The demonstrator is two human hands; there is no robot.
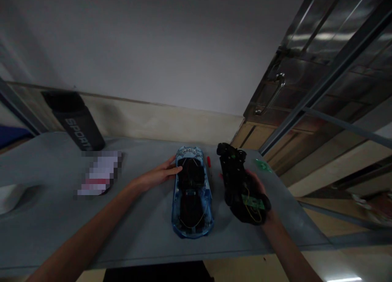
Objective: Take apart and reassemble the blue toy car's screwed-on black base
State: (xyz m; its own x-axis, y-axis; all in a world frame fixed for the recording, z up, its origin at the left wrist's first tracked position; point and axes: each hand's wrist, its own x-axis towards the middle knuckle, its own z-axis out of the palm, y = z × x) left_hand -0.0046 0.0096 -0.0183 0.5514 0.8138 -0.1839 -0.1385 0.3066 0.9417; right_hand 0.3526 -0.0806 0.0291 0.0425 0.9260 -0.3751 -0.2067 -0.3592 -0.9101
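Note:
A blue toy car body shell [207,200] lies on the grey table [137,233], its dark hollow inside facing up. My left hand [163,172] is closed on the shell's left edge near its far end, with the thumb over the rim. To the right, my right hand [257,182] holds a black toy car chassis [234,172] tilted above the table. Wheels, a green circuit board and thin yellow wires show on the chassis. Most of my right hand's fingers are hidden behind it. Between the two parts lies a red-capped marker [208,162].
A dark bottle [78,123] marked SPORT stands at the back left, with a blurred-out flat item [101,172] before it. A white object [10,197] sits at the far left. Some green thing [262,165] lies near the right edge. Metal shelf bars rise on the right.

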